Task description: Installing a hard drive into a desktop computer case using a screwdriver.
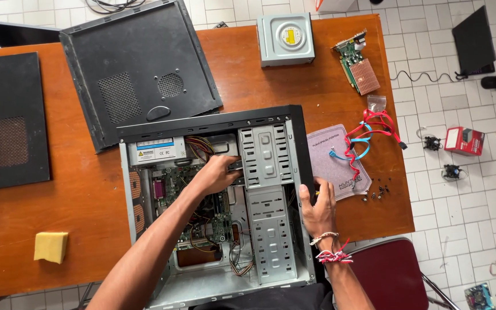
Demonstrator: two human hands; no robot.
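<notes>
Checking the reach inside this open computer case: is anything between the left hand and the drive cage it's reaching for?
Nothing visible: the left hand already touches the drive cage edge. The right hand grips the case outer wall.

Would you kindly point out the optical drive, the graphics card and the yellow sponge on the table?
optical drive (286,39), head view, middle of its metal top.
graphics card (356,62), head view, centre of the green board.
yellow sponge (50,246), head view, middle of its top face.

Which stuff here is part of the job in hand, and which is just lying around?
In use: open computer case, drive cage, left hand, right hand.

Lying about: two side panels, optical drive, graphics card, red cables, yellow sponge, screws.
</notes>
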